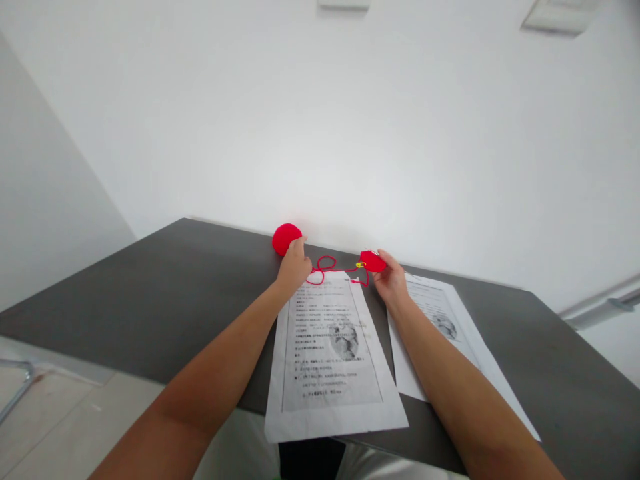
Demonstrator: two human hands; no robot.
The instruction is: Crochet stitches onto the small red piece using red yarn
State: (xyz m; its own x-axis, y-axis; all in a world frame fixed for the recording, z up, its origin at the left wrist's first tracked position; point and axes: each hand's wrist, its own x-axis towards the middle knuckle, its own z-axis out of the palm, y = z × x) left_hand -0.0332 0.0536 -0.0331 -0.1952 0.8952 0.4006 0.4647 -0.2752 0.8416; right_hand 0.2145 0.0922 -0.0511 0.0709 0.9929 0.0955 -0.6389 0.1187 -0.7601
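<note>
The right hand [392,279] pinched a red fabric piece [372,260], yellow clip [359,265] at its nine o'clock! The left hand [295,267] touched the round red yarn ball [284,240] at five o'clock, grip unclear; loose red yarn [323,269] looped between, a white printed sheet [320,340] at its six.

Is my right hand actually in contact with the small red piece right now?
Touching. The head view shows it: the right hand holds the small red piece at its right end, with no gap between them.
</note>
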